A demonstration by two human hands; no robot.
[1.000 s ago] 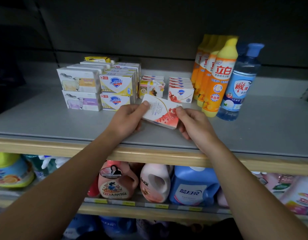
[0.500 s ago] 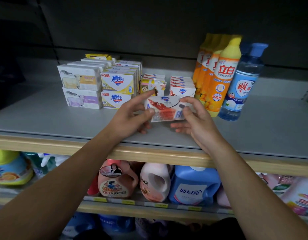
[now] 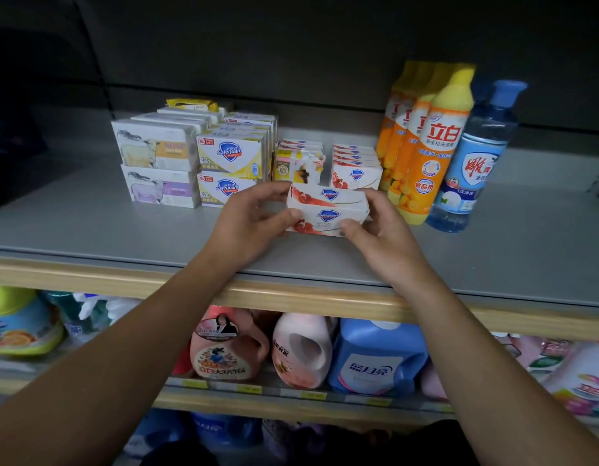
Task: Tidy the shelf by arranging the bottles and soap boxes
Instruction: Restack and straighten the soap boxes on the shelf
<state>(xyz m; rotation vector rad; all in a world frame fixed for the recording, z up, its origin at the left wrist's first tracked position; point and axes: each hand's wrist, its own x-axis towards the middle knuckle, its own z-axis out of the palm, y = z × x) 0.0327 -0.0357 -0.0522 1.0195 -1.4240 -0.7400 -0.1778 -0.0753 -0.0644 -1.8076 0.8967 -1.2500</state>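
Hands: left hand [image 3: 249, 227] and right hand [image 3: 380, 235] both grip the red-and-white soap box [image 3: 328, 210].
Done: other boxes and bottles stand in rows.
Left: seating this box on the shelf [image 3: 89, 227].

Soap box [image 3: 328, 210]: printed cardboard, slight sheen. Shelf [image 3: 89, 223]: smooth matt grey surface, front edge wood-look strip [image 3: 291, 297]. Orange bottles [image 3: 432, 146]: glossy opaque plastic. Blue-capped bottle [image 3: 473, 169]: clear plastic, glossy label. Lower jugs [image 3: 301, 351]: smooth satin plastic.
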